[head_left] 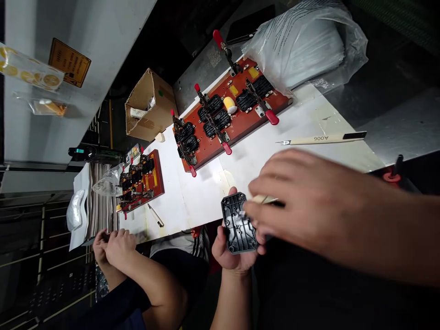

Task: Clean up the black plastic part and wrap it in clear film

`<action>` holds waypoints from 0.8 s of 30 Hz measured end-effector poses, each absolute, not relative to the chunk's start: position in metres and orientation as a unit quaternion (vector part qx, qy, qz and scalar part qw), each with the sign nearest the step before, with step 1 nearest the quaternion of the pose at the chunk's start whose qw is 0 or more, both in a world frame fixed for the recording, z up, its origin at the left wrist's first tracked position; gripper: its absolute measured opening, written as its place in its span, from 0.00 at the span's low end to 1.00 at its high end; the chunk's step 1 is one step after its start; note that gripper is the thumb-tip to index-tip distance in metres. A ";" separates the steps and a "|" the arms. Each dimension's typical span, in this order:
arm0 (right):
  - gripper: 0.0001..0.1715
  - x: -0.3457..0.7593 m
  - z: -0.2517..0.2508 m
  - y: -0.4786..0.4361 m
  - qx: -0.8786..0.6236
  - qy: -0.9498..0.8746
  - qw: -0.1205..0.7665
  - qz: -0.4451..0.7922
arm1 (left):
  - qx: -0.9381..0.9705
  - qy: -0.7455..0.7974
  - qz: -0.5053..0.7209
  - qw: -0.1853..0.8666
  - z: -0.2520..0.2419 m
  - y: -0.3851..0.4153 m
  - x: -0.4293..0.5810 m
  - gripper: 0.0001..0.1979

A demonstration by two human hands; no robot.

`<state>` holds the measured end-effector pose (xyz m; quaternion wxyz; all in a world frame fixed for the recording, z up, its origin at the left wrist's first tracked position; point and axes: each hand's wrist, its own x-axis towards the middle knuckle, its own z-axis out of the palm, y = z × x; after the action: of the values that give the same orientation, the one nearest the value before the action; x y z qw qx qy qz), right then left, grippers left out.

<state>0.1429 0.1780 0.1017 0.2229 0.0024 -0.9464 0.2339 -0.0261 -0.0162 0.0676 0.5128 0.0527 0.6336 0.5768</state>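
My left hand (231, 251) holds a black ribbed plastic part (238, 223) upright from below, just off the near edge of the white table (302, 123). My right hand (302, 201) comes in from the right. It is closed on a small tool with a beige handle (263, 199), and the tool's tip rests against the part's face. The tip itself is blurred.
A red-brown clamp board (237, 133) with red-handled toggle clamps and black parts lies ahead. A knife marked A006 (323, 138) lies to its right. Also here are a plastic bag (302, 46), a cardboard box (147, 105), a second clamp board (156, 176), and a co-worker's hands (115, 245).
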 end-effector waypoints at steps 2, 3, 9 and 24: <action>0.18 0.154 0.088 0.203 -0.061 -0.953 0.212 0.206 | 0.027 0.533 0.630 0.564 0.047 -0.020 -0.007 0.42; 0.22 0.160 0.078 0.218 -0.104 -0.956 0.197 0.189 | 0.014 0.484 0.648 0.587 0.042 -0.021 -0.002 0.41; 0.33 0.175 0.008 0.306 -0.299 -0.943 0.029 0.143 | 0.043 0.400 0.648 0.647 0.041 -0.015 0.011 0.45; 0.12 0.171 -0.001 0.249 -0.269 -0.957 0.020 0.108 | 0.058 0.405 0.677 0.612 0.052 -0.009 0.018 0.57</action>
<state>0.1713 0.2493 -0.0012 0.0203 -0.2694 -0.9567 0.1080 0.0183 -0.0092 0.0517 0.6120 0.0583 0.4053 0.6767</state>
